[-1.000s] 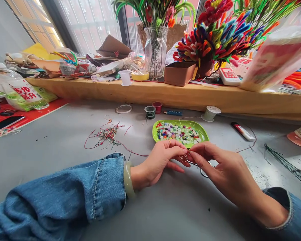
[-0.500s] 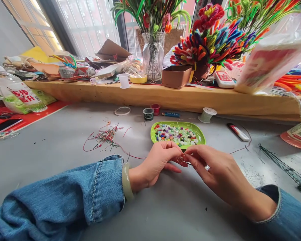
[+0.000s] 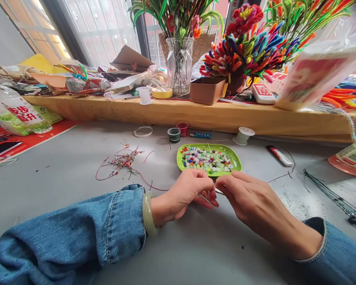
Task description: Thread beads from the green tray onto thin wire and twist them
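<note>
My left hand (image 3: pixel 185 194) pinches a small cord piece (image 3: pixel 205 193) between thumb and forefinger; reddish-gold loops of it show below the fingertips. Close beside it, my right hand (image 3: pixel 252 204) has its fingertips pressed together on a thin cord end, mostly hidden. Just beyond both hands lies a green tray (image 3: pixel 239 160) holding many coloured beads (image 3: pixel 200 157). Behind the tray stand a dark green thread spool (image 3: pixel 174 135), a red spool (image 3: pixel 182 128) and a white spool (image 3: pixel 243 135). A tangle of cord scraps (image 3: pixel 124 161) lies left of the tray.
A red and white lighter (image 3: pixel 279 156) and dark beaded cords (image 3: pixel 335 196) lie to the right. A plastic bottle (image 3: pixel 20 111) stands at the left. Along the back, a raised ledge (image 3: pixel 106 113) bears a glass vase (image 3: pixel 179 65), a brown box (image 3: pixel 207 91) and craft materials.
The fingertips have drawn slightly apart, and the cord loops now hang lower under my left hand. My right hand's fingers have turned and closed further. The view has shifted slightly.
</note>
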Demonstrator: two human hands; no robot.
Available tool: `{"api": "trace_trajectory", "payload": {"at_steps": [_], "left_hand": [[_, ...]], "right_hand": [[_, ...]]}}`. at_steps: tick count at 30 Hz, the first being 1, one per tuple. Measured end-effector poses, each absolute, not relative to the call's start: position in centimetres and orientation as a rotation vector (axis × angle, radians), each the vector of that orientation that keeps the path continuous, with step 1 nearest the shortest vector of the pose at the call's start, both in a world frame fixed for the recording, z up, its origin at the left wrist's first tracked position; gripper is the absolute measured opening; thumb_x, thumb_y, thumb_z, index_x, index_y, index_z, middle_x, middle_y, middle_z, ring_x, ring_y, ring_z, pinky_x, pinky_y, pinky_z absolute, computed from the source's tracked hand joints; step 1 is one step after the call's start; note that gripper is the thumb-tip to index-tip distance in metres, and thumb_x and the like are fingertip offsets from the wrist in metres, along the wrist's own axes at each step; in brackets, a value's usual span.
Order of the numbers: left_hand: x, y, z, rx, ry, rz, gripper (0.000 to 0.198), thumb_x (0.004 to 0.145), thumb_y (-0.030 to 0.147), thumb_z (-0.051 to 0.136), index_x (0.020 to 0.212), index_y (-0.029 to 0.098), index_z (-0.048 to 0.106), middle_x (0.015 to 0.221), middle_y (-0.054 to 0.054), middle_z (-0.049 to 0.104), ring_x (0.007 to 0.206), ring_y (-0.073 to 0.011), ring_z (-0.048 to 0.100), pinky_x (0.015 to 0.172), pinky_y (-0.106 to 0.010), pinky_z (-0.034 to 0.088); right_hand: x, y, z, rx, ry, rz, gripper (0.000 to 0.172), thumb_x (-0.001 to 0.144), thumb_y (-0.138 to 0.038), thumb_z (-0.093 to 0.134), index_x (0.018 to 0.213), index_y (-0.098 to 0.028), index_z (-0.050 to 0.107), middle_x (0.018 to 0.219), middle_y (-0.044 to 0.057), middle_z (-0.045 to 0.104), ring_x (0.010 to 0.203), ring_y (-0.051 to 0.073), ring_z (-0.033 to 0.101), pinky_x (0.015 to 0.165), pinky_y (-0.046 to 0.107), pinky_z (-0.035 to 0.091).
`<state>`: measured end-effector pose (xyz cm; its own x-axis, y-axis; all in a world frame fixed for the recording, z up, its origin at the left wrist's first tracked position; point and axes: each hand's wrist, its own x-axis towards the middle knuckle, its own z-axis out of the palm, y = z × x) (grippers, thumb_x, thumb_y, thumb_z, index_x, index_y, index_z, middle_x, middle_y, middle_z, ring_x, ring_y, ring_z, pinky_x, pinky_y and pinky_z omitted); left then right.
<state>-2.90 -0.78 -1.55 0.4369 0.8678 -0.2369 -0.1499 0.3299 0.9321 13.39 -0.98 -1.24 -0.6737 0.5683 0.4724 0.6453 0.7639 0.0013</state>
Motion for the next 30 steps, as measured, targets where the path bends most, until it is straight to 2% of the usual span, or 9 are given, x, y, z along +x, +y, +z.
{"api": "trace_trajectory", "payload": {"at_steps": [6, 10, 20, 25, 30], "left_hand": [[-3.06, -0.72, -1.20, 0.969, 0.838, 0.784, 0.004, 0.064, 0.016, 0.050, 0.061, 0.012, 0.051, 0.065, -0.002, 0.055, 0.055, -0.0089, 0.054, 0.048, -0.018, 0.042], [-3.13, -0.63, -1.25, 0.938, 0.813, 0.797, 0.013, 0.068, 0.021, 0.048, 0.067, 0.011, 0.055, 0.069, -0.004, 0.057, 0.057, -0.0096, 0.055, 0.049, -0.018, 0.043], [-3.03, -0.58, -1.34, 0.901, 0.833, 0.796, 0.022, 0.071, 0.028, 0.046, 0.077, 0.011, 0.058, 0.073, -0.007, 0.059, 0.060, -0.0111, 0.056, 0.049, -0.019, 0.043], [-2.90, -0.62, -1.68, 0.930, 0.826, 0.787, 0.015, 0.065, 0.025, 0.056, 0.072, 0.012, 0.055, 0.073, -0.006, 0.059, 0.061, -0.0114, 0.056, 0.048, -0.017, 0.043], [-2.85, -0.65, -1.91, 0.940, 0.843, 0.803, 0.009, 0.063, 0.020, 0.054, 0.067, 0.013, 0.051, 0.069, -0.004, 0.058, 0.059, -0.0115, 0.057, 0.047, -0.018, 0.043]], "right_hand": [[13.85, -0.66, -1.81, -0.968, -2.473, -0.210, 0.012, 0.078, -0.009, 0.040, 0.077, -0.016, 0.049, 0.066, 0.002, 0.054, 0.058, 0.011, 0.045, 0.054, 0.023, 0.033], [14.12, -0.64, -1.90, -1.028, -2.424, -0.199, 0.010, 0.080, -0.013, 0.040, 0.079, -0.017, 0.050, 0.071, 0.002, 0.058, 0.062, 0.012, 0.050, 0.057, 0.022, 0.035], [14.05, -0.63, -2.05, -1.049, -2.383, -0.195, 0.010, 0.082, -0.019, 0.041, 0.081, -0.018, 0.050, 0.071, 0.001, 0.059, 0.059, 0.010, 0.052, 0.054, 0.021, 0.036], [13.93, -0.72, -2.17, -1.076, -2.346, -0.174, 0.012, 0.082, -0.022, 0.041, 0.079, -0.018, 0.052, 0.067, 0.000, 0.058, 0.054, 0.010, 0.051, 0.052, 0.021, 0.035], [13.80, -0.88, -1.70, -1.168, -2.338, 0.009, 0.017, 0.082, -0.028, 0.041, 0.076, -0.019, 0.053, 0.064, 0.000, 0.057, 0.053, 0.010, 0.049, 0.050, 0.022, 0.035]]}}
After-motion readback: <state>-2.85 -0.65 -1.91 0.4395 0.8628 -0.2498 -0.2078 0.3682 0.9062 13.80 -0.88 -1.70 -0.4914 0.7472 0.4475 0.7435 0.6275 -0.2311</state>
